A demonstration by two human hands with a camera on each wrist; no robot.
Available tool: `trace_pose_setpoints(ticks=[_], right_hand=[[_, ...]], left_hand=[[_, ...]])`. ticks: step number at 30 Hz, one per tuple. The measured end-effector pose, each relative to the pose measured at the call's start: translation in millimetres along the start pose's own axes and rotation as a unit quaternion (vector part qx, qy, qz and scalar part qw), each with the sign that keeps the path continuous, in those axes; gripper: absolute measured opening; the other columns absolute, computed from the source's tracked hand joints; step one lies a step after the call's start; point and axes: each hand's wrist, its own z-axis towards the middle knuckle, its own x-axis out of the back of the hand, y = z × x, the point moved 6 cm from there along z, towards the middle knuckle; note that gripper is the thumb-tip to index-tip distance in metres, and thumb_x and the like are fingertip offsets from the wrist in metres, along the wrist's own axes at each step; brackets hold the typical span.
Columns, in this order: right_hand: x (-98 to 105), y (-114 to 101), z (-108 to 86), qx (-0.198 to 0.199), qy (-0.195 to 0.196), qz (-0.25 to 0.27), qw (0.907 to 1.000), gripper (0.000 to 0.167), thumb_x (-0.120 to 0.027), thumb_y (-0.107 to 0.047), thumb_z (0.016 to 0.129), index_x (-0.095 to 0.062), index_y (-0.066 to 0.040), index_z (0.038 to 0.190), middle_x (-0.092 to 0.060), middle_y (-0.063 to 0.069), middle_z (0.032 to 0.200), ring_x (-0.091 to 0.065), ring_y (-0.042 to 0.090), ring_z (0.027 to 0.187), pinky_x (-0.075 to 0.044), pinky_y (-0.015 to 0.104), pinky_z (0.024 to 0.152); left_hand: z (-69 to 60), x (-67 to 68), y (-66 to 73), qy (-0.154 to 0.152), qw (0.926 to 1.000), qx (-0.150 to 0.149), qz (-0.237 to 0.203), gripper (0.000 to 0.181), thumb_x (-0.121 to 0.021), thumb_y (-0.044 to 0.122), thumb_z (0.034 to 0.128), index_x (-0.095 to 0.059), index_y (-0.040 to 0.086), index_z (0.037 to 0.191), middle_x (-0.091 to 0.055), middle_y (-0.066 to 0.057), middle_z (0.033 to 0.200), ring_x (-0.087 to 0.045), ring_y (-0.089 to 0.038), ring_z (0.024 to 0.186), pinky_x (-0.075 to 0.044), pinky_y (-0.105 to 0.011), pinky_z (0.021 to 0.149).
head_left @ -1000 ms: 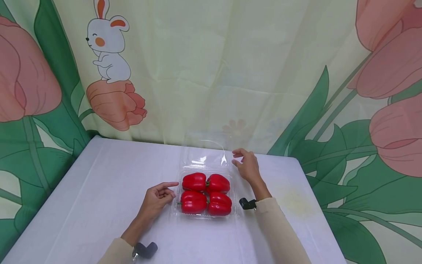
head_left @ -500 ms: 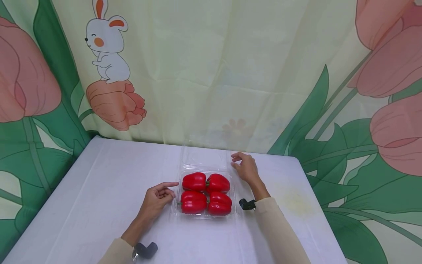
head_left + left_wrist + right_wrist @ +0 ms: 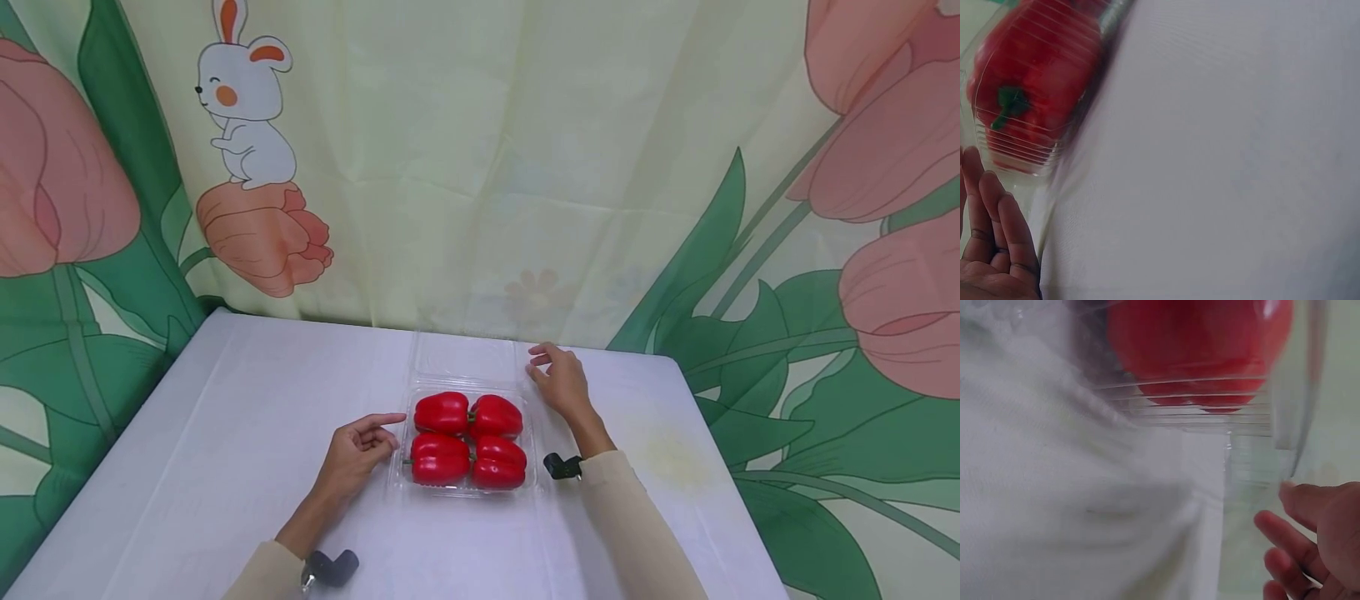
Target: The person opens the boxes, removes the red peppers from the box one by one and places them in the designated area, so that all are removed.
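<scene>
In the head view, several glossy red bell peppers (image 3: pixel 441 457) lie in two rows inside a clear plastic clamshell box (image 3: pixel 467 492). Its transparent lid (image 3: pixel 465 358) is swung back, away from the person. My left hand (image 3: pixel 358 450) is at the box's left side, index finger extended to the rim and the others bent. Beside the lid's right edge is my right hand (image 3: pixel 560 382), its fingers loosely bent around nothing. The left wrist view shows a green-stemmed pepper (image 3: pixel 1041 69) through the ribbed wall. In the right wrist view, the thumb is close to the clear plastic edge; contact is unclear.
A white cloth covers the table (image 3: pixel 225 433), whose back edge lies just behind the lid. Behind it hangs a curtain (image 3: pixel 570 125) printed with tulips and a rabbit. A small black camera (image 3: pixel 333 569) is strapped to the left wrist, another (image 3: pixel 562 464) to the right.
The lid has tipped farther back and down, its top edge now lower in the head view. My right hand has shifted only slightly; my left hand and the peppers stay put.
</scene>
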Motion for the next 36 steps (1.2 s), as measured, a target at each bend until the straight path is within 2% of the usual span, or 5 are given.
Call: trace_pose_setpoints(ticks=[4, 8, 15, 23, 36], right_hand=[[8.4, -4.7, -5.7, 0.006, 0.023, 0.007, 0.9997, 0.036, -0.076, -0.028, 0.1, -0.068, -0.018, 0.134, -0.075, 0.01, 0.125, -0.065, 0.028, 0.107, -0.063, 0.045, 0.09], [15.4, -13.6, -15.6, 0.027, 0.024, 0.007, 0.9993, 0.044, -0.079, -0.035, 0.097, -0.066, -0.02, 0.136, -0.074, 0.007, 0.126, -0.066, 0.028, 0.112, -0.064, 0.045, 0.092], [22.2, -32.8, -37.9, 0.057, -0.014, 0.021, 0.9981, 0.063, -0.087, -0.041, 0.086, -0.061, -0.026, 0.142, -0.069, 0.005, 0.135, -0.065, 0.033, 0.125, -0.063, 0.052, 0.099], [21.3, -47.0, -63.3, 0.097, -0.054, 0.03, 0.9933, 0.072, -0.091, -0.038, 0.081, -0.059, -0.027, 0.145, -0.064, 0.003, 0.14, -0.061, 0.027, 0.127, -0.058, 0.056, 0.105], [20.0, -57.6, -107.6, 0.092, -0.059, 0.054, 0.9925, 0.078, -0.097, -0.034, 0.075, -0.061, -0.033, 0.143, -0.063, -0.003, 0.14, -0.062, 0.028, 0.128, -0.063, 0.054, 0.098]], left_hand=[[0.8, -0.4, -0.2, -0.003, 1.0, -0.002, -0.001, 0.033, -0.073, 0.004, 0.0981, -0.074, 0.011, 0.13, -0.075, -0.017, 0.099, -0.068, -0.017, 0.084, -0.058, -0.015, 0.075], [1.0, 0.2, -0.8, -0.004, 1.0, -0.003, 0.003, 0.033, -0.073, 0.005, 0.0982, -0.074, 0.012, 0.131, -0.075, -0.017, 0.099, -0.068, -0.018, 0.085, -0.058, -0.015, 0.075], [0.3, 1.0, -1.1, -0.004, 1.0, -0.006, 0.006, 0.033, -0.073, 0.004, 0.0983, -0.074, 0.011, 0.131, -0.075, -0.017, 0.099, -0.068, -0.018, 0.084, -0.058, -0.016, 0.075], [-0.9, 0.7, -0.3, -0.009, 0.9999, -0.009, 0.005, 0.033, -0.073, 0.005, 0.0986, -0.074, 0.011, 0.132, -0.074, -0.019, 0.1, -0.067, -0.017, 0.083, -0.058, -0.015, 0.075], [-2.1, 0.2, 0.9, -0.008, 0.9999, -0.007, 0.007, 0.033, -0.073, 0.006, 0.099, -0.073, 0.011, 0.132, -0.075, -0.018, 0.099, -0.068, -0.017, 0.083, -0.058, -0.016, 0.076]])
